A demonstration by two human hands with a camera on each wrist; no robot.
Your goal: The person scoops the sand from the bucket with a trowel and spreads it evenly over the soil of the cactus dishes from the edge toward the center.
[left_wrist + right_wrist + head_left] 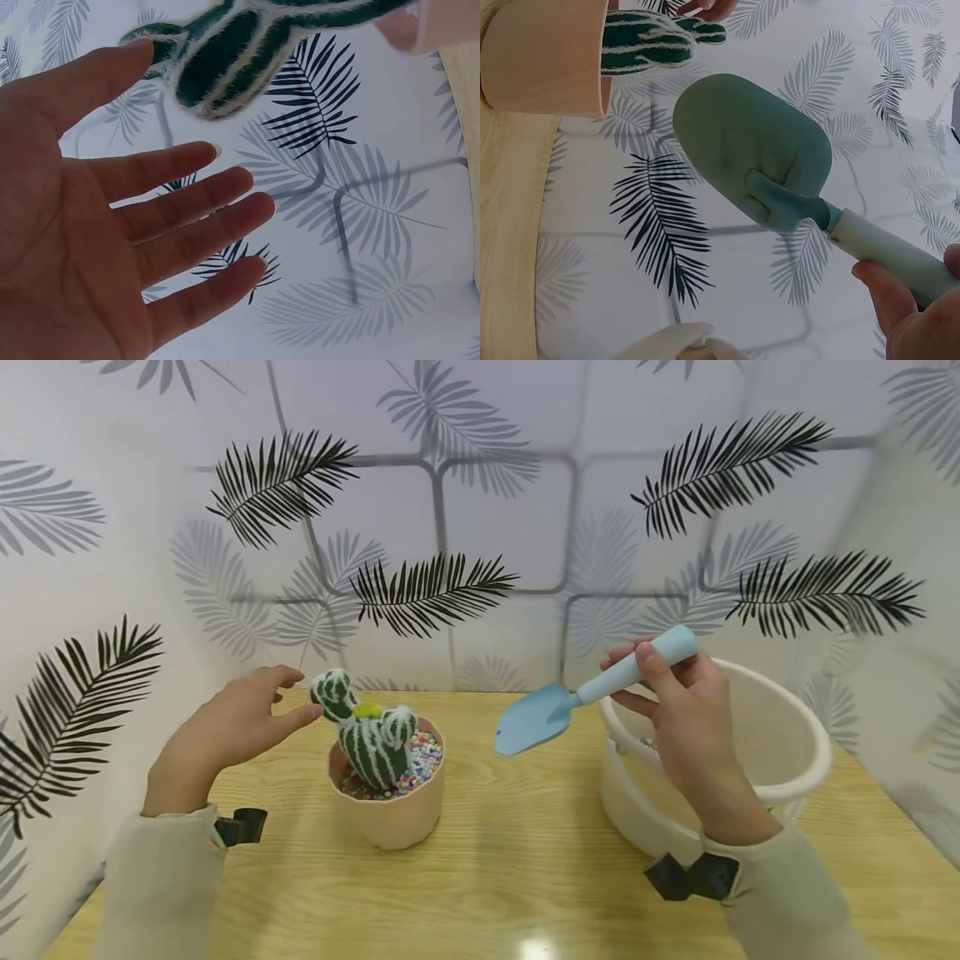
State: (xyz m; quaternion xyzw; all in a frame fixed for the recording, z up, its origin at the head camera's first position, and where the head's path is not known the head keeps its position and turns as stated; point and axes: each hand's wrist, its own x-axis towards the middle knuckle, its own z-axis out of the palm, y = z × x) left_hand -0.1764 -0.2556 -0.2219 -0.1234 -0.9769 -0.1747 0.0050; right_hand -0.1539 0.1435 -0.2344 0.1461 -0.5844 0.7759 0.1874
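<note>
Right hand (686,714) grips the handle of a light blue trowel (534,720), fingers curled round it, thumb on top. Trowel is in the air, blade pointing left and slightly down, between the pink pot (390,814) and the white bucket (787,777); blade is apart from both. Right wrist view shows the blade's underside, nothing on it that I can see.

Left hand (225,731) is released, fingers straight and slightly spread, holding nothing. Index fingertip is just beside the left arm of the cactus (367,735); contact I cannot tell.

Cactus stands upright in the pink pot, green with white stripes, yellow tuft on top, coloured pebbles (420,760) around its base. Pot sits centre-left on the wooden table (525,877), bucket at right, leaf-print wall (495,510) on the far side.
</note>
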